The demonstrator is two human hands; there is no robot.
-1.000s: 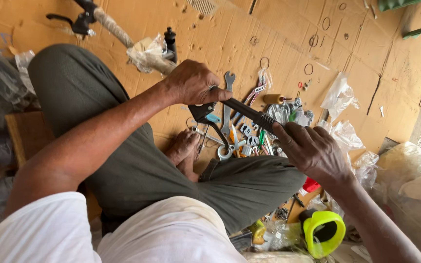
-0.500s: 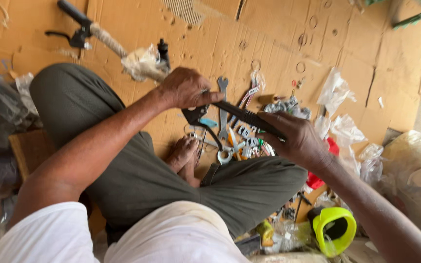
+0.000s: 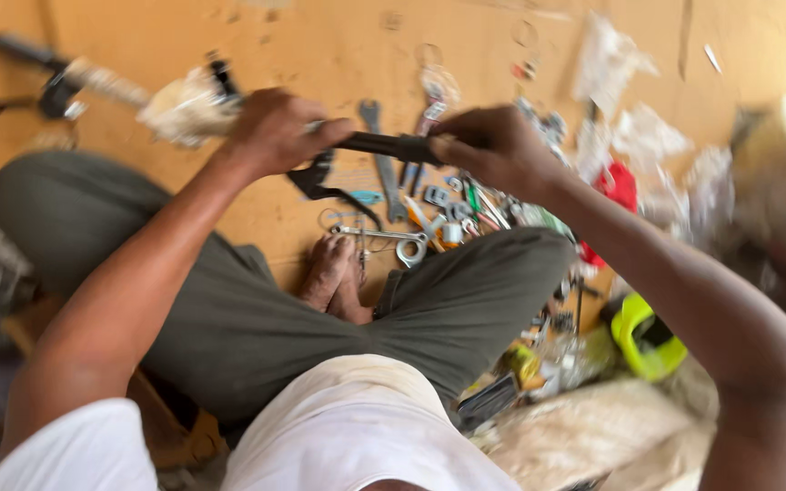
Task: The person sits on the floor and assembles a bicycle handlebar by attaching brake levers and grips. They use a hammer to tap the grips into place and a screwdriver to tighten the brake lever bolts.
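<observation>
Left hand [image 3: 275,132] and right hand [image 3: 493,145] each grip 1 end of the black bar [image 3: 379,144].

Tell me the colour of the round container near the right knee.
Bright yellow-green container, with a dark inside, seen in the head view.

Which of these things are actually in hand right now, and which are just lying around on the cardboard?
In hand:
- dark bar, held at one end by the left hand and at the other by the right hand

Lying about:
- spanner
- loose tool pile
- yellow-green container
- red item
- handlebar
</observation>
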